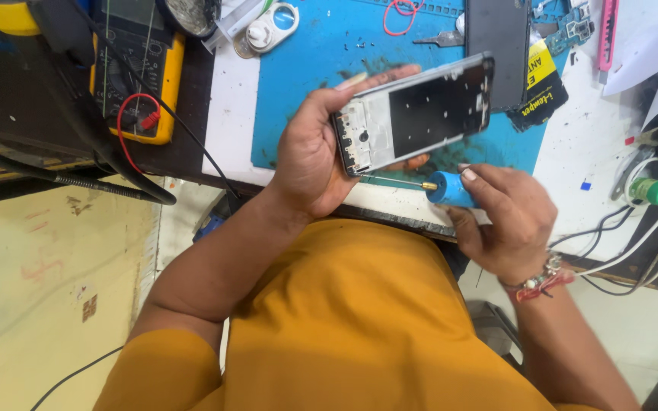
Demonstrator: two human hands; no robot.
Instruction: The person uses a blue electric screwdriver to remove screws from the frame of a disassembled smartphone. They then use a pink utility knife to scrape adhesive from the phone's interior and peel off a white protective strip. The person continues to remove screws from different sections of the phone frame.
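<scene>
A person in a mustard-yellow shirt [344,320] works at a cluttered repair bench, seen from above. The left hand [310,156] grips an opened phone frame [413,114], fingers curled around its far edge and thumb side against the near one, holding it tilted just above a blue work mat [321,53]. The frame shows a dark rectangular panel in a pale metal tray, with small parts at its left end.

The right hand [508,221] closes around the blue handle of a precision screwdriver [439,188], index finger resting on top. Its thin shaft with a brass collar points left, and its tip meets the lower edge of the frame near the left hand's palm.

On the mat beyond the frame lie a dark grey phone back panel [500,38], a red rubber band [401,15] and metal tweezers [439,38]. A yellow multimeter [142,68] with a red lead sits at the bench's left, near a thick black cable [78,114]. A green-capped small bottle [655,190] and white cables [634,228] lie to the right. A beaded bracelet [544,278] circles the right wrist.
</scene>
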